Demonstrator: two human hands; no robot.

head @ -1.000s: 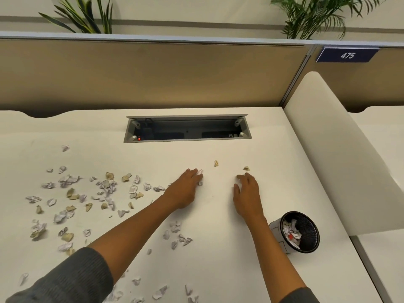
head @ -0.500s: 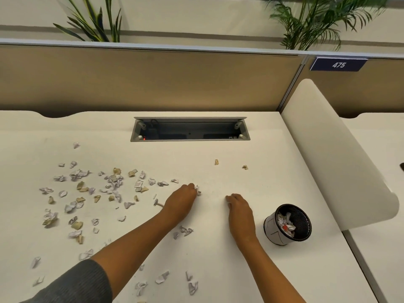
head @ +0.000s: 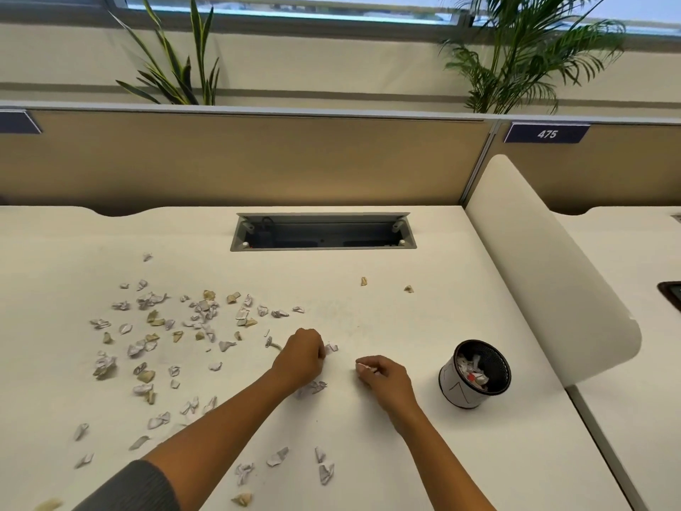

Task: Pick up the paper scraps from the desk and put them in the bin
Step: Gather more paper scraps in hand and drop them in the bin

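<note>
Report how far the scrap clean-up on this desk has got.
Done: the small black mesh bin already holds some crumpled paper. In hand: the left hand and right hand are each curled on the white desk, the right pinching a white scrap. Left: most of it, namely the wide scatter of white and tan scraps plus two tan bits further back.

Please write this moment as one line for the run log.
stage: gathering | left hand: curled, scrap at fingertips | right hand: pinches white scrap | bin: upright, partly filled | desk: many scraps left
</note>
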